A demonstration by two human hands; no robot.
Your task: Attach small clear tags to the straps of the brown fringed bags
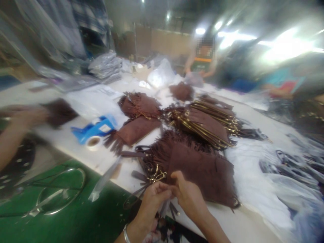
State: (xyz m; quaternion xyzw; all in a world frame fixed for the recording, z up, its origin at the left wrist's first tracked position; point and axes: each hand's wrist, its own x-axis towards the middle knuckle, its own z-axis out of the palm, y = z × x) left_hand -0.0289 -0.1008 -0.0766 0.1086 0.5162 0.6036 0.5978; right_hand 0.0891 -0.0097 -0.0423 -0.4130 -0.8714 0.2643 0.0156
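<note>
Close to the table's near edge, my left hand and my right hand meet, fingertips pinched together. Whatever lies between them is too small and blurred to name. Dark narrow strips hang just below the fingers. Beyond my left fingertips is a gold-coloured clasp on a dark strap. A large brown fringed suede bag lies flat right behind my hands. Further back are a stack of brown pouches with gold zips, a brown pouch and a fringed brown piece.
At left, another person's hands hold a brown piece. A blue tape dispenser and a tape roll lie nearby. White plastic bags sit at the back, dark straps at right. Across the table is another person.
</note>
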